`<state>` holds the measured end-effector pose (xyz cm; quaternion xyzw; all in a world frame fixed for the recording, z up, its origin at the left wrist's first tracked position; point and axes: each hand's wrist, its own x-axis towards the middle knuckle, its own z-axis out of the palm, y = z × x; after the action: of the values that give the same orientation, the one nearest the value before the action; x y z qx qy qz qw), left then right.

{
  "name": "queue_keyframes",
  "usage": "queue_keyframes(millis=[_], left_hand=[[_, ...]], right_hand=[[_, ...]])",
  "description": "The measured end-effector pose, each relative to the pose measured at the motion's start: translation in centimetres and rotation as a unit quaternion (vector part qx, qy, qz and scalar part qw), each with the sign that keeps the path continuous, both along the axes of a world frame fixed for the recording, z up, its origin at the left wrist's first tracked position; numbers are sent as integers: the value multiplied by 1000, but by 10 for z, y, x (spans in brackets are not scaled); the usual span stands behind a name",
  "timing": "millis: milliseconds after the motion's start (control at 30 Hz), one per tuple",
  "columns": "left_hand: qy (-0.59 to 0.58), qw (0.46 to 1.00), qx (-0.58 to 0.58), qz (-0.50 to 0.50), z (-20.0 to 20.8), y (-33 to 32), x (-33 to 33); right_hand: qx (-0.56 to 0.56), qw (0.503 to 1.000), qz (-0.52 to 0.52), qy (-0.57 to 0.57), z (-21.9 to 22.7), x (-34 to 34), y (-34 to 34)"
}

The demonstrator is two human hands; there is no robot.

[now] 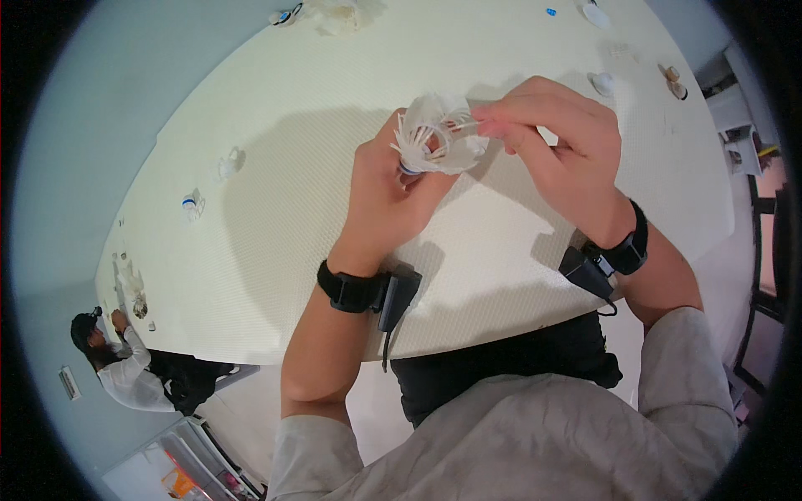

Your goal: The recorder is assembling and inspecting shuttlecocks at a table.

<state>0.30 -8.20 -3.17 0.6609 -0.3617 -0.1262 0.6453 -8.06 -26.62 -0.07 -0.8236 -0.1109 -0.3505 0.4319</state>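
My left hand (387, 188) is closed around a translucent, cup-like piece (455, 150) with a white, ruffled edge, held above the table in front of me. Several thin white sticks (408, 144), like cotton swabs, fan out along its left side, and a bit of blue shows near its base. On its right side, my right hand (561, 142) pinches with thumb and fingertips at the end of a thin pale stick (464, 127) that reaches into the piece. The fingertips hide part of that stick. The piece's underside is hidden by my left hand.
On the white table (284, 275) lie a crumpled white piece (229, 164), a small blue-and-white piece (191, 205), a white lump (601, 83) and small brown-topped items (673, 82). Further off are white plastic (338, 15) and a blue bit (550, 12). Another person (138, 367) sits at the far left edge.
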Motion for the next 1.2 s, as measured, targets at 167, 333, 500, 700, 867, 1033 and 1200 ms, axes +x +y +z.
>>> queue_keyframes(millis=[167,333,500,700,867,1033,1200], left_hand=[[20,1000,8,-20,6,6,-3],[36,998,-24,-36,6,11,-4],[175,981,-47,-63,11,16,-11],[184,976,-54,-105,12,25,-14],[161,974,-72,-145,29,21,-14],[152,974,-85,-145,19,20,-12],[85,978,-96,-166,22,16,-10]], right_hand=[[-18,999,25,-19,1,0,-2],[-32,999,41,-16,7,0,-6],[-55,994,79,-58,10,-1,-9],[-144,981,99,-83,23,-7,-11],[-167,965,133,-150,26,-9,-11],[-172,962,163,-139,30,-9,-13],[-168,961,170,-136,32,-8,-13]])
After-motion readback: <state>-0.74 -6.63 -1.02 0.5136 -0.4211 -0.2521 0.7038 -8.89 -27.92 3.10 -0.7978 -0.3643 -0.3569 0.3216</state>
